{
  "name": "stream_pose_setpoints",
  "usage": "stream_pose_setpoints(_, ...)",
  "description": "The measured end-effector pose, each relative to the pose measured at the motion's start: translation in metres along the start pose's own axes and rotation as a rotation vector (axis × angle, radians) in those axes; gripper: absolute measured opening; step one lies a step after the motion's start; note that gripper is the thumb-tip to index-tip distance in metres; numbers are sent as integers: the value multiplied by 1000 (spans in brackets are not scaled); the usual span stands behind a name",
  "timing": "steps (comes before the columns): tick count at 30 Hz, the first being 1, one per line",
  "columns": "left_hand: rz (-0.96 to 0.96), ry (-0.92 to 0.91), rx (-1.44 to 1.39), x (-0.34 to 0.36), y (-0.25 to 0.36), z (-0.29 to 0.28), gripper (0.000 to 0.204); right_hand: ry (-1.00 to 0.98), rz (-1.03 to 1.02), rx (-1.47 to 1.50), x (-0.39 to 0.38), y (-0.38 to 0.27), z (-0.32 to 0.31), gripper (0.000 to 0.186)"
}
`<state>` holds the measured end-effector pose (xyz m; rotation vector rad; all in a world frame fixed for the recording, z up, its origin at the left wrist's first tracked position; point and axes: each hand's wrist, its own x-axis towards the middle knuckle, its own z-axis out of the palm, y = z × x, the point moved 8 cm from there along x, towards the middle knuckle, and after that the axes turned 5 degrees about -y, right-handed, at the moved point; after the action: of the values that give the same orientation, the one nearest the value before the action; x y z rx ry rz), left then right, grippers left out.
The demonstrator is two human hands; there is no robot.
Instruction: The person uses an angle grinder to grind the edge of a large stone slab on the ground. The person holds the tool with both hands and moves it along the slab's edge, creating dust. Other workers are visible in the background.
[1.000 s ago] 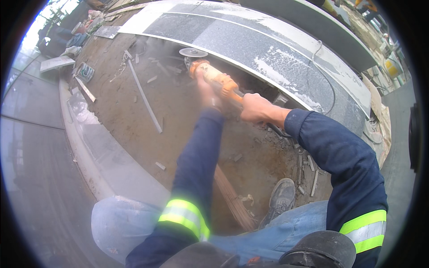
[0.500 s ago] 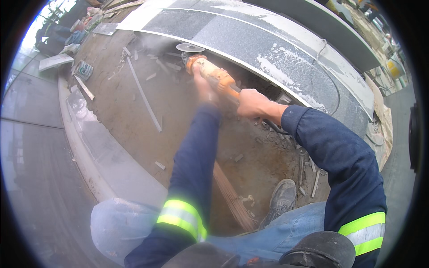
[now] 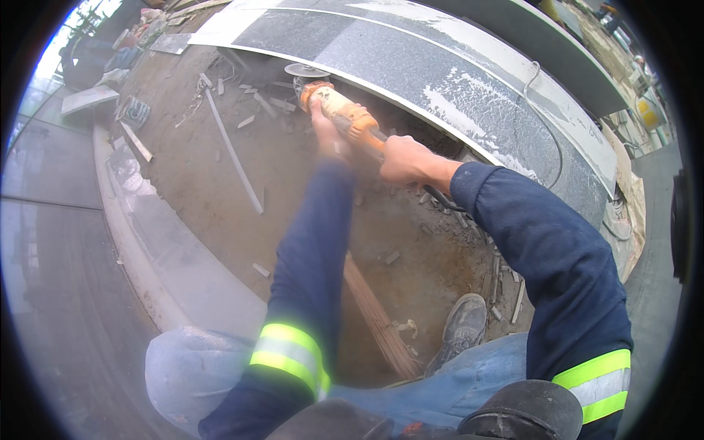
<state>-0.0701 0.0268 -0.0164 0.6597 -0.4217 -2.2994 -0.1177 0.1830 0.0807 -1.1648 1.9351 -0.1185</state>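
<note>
You have the orange grinder (image 3: 343, 116) clamped in both hands, its disc (image 3: 306, 70) out past your left hand (image 3: 324, 130) against the pale edge of the dark curved stone slab (image 3: 440, 81). It looks stiff and fairly heavy, likely to kick, so hold it at two points: left hand near the head, right hand (image 3: 402, 160) on the rear grip. Stone scraps (image 3: 233, 150) lie on the dirt left of your hands.

the grinder (image 3: 343, 111) has an orange plastic body, dusty and matt, with a grey metal disc (image 3: 306, 70). the slab (image 3: 411, 66) is dark speckled stone, smooth, smeared with pale dust. the ground (image 3: 213, 198) is rough brown dirt. sleeves (image 3: 543, 249) are matt blue cloth.
</note>
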Motion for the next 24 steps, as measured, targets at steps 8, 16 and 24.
stream_pose_setpoints(8,-35,-20,-15,4,-6,-5,89,-9,-1,27,-6,4,-4,34)
stream_pose_setpoints(16,-45,-10,-14,-23,-18,12,87,23,-24,25,-11,18,5,34)
stream_pose_setpoints(24,-9,-5,14,-30,-20,10,92,-21,7,14,-21,21,10,31)
